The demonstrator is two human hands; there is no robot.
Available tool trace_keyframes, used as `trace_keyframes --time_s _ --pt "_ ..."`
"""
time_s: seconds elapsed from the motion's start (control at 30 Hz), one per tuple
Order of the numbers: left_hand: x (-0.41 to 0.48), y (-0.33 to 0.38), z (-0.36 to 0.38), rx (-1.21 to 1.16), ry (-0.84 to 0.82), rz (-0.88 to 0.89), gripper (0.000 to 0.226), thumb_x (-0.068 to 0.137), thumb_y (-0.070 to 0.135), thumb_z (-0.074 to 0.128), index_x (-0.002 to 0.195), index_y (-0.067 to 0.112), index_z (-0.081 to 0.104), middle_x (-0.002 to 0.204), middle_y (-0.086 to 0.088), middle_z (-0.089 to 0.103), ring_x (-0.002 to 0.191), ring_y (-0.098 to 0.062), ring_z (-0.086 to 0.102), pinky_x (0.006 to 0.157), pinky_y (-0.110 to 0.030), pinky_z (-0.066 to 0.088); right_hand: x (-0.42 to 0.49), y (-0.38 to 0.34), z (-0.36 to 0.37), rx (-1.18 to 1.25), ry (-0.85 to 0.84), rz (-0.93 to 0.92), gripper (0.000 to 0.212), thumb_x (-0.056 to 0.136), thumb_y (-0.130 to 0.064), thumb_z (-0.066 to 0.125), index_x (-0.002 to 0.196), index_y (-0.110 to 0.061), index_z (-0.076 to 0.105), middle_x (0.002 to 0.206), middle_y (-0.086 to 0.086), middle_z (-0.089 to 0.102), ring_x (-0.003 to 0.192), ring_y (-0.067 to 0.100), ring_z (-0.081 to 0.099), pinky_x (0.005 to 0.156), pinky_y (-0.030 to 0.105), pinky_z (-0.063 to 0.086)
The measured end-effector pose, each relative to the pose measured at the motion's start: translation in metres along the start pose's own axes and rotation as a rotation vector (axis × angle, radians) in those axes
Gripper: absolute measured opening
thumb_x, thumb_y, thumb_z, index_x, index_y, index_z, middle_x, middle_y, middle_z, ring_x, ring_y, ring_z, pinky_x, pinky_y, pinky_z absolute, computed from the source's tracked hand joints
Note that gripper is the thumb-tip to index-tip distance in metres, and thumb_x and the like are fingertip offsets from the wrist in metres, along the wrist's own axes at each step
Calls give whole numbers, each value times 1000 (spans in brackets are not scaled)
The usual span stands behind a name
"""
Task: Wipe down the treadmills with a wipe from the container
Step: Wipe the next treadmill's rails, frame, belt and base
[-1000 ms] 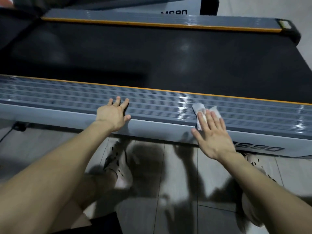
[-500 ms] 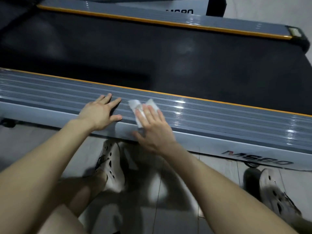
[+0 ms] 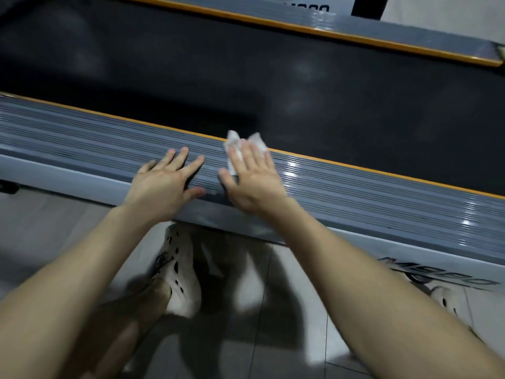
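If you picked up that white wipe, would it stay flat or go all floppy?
Probably floppy: the wipe is thin and crumpled where it sticks out past the right hand. It likely weighs almost nothing. It should slide easily, since the ribbed rail looks shiny.

Dim, slightly blurred; glare streaks the treadmill rail (image 3: 355,192), shadows cross the floor (image 3: 54,228).

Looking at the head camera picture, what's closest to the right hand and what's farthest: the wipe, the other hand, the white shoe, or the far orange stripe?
Starting from the right hand:
1. wipe, pressed right under its fingers.
2. left hand, just beside it on the near rail.
3. white shoe, down on the floor.
4. far orange stripe, across the belt.
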State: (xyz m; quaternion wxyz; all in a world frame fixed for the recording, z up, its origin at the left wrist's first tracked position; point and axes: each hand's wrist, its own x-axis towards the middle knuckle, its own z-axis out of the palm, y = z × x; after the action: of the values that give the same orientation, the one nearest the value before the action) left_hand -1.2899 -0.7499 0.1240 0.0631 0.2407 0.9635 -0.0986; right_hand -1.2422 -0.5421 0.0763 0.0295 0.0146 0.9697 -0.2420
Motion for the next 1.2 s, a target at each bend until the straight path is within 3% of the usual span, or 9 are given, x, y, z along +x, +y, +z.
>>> trace_keyframes --time_s 0.13,0.33,0.4,0.47,0.6,0.77,0.93,1.07,1.2 --pt "0 -4 -5 -29 15 20 78 104 70 40 170 47 5 181 4 6 167 -19 8 130 -50 21 32 -42 6 54 -94 -98 65 112 -50 19 171 -27 5 179 -1 -8 163 15 -15 131 45 -12" --pt "5 0 -10 -23 -54 -6 83 100 80 33 170 49 2 181 7 -1 167 -19 3 128 -51 22 -93 45 -8 -82 -30 -401 64 105 -39 32 167 -22 32 176 3 21 164 23 13 133 47 11" --pt "5 -2 -9 -15 -70 -7 82 101 79 32 170 48 0 181 6 -3 167 -20 2 128 -51 21 -149 75 -10 -134 -219 -407 55 106 -27 44 161 -27 44 168 0 41 157 23 35 128 41 29" --pt "4 -3 -8 -26 -77 -4 82 101 79 30 170 47 -1 181 5 -3 167 -22 1 129 -51 20 -184 96 -8 -175 -373 -287 54 102 -16 49 153 -35 52 142 -1 65 128 28 64 102 37 50" --pt "5 -7 4 -39 -19 11 82 99 82 24 169 48 0 181 5 -1 167 -21 2 131 -50 18 -193 86 -10 152 87 -3 22 101 -29 47 107 -40 65 92 -12 75 92 15 68 73 21 52" --pt "5 -7 9 -59 2 13 82 97 84 21 169 50 0 181 6 -1 167 -20 1 131 -50 17 -134 55 -43 348 301 118 24 108 -19 53 113 -25 76 99 -5 79 93 19 70 75 29 44" --pt "5 -7 13 -70 12 12 79 100 80 25 169 49 1 181 5 -2 167 -20 0 132 -50 15 -78 49 -99 362 764 149 24 109 -29 51 118 -24 72 110 -7 75 100 11 67 83 26 45" --pt "5 -7 14 -73 19 7 78 101 80 24 169 49 0 180 6 -4 167 -19 -2 132 -51 13 -65 78 -66 47 5 -28 40 114 -41 42 141 -22 65 151 4 57 148 23 43 115 29 32" --pt "6 -8 15 -81 9 11 78 101 80 23 169 50 -2 180 6 -6 167 -19 -3 133 -51 11 -52 104 -66 -54 197 -45 41 100 -10 59 140 -17 62 145 9 61 133 30 50 108 36 40"
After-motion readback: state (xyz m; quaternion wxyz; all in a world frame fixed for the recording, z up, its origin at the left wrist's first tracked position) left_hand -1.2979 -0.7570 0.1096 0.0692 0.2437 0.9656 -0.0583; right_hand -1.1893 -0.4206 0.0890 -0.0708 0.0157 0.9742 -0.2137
